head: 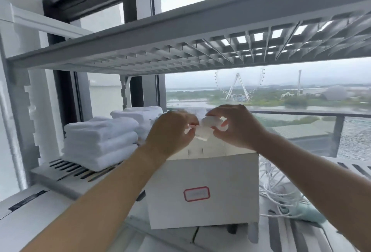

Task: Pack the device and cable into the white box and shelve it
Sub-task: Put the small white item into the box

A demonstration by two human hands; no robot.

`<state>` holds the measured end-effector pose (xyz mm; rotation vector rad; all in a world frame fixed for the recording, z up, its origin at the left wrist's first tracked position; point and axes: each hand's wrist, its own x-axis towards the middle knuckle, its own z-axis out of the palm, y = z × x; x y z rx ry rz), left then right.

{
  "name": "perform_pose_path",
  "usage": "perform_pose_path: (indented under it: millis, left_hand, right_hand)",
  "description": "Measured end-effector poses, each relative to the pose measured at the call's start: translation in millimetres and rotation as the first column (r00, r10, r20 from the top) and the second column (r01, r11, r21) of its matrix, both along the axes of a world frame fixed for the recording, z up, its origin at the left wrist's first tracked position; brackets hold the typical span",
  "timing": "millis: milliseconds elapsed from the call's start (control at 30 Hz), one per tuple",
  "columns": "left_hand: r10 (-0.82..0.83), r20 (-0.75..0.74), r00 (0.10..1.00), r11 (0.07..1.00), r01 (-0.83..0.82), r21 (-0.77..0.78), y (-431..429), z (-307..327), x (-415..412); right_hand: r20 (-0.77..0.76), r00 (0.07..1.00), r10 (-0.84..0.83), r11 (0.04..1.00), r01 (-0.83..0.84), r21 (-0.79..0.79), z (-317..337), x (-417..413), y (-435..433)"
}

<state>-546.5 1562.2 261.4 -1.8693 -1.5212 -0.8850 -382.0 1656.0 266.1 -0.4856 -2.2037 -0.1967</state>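
Both hands [172, 131] pinch packet over white box [202, 191]; cable [281, 193] right.

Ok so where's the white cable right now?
In the head view, the white cable lies in a loose tangle on the shelf, just right of the white box, under the right forearm.

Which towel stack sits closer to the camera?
The left stack of folded towels, at the shelf's front edge; the other stack sits further back toward the window, partly behind the left hand.
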Motion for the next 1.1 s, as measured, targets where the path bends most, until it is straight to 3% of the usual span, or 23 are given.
perform_pose_path:
  millis: [233,367,667,1033,1100]
  left_hand:
    - [0.015,0.137,0.990,0.992,0.002,-0.125,-31.5,-16.0,10.7]
    - [0.034,0.198,0.980,0.975,0.010,-0.220,-52.9,-20.0,22.8]
    - [0.132,0.235,0.963,0.984,-0.099,-0.148,-104.0,-49.3,48.5]
    - [0.298,0.320,0.899,0.952,-0.303,-0.035,-112.4,-55.1,48.4]
    - [0.332,0.313,0.890,0.942,-0.327,-0.071,-110.1,-53.1,47.2]
  right_hand:
    - [0.031,0.999,0.033,0.998,-0.031,-0.052,-12.7,17.1,-23.1]
    - [0.147,0.984,0.096,0.995,-0.090,-0.050,-16.4,24.8,-42.6]
    - [0.264,0.960,0.097,0.995,-0.085,-0.055,-32.6,46.1,-89.6]
    - [0.201,0.979,-0.043,0.998,0.052,-0.039,-48.2,49.7,-116.0]
    - [0.183,0.982,-0.043,0.998,0.052,-0.043,-50.0,49.5,-116.7]
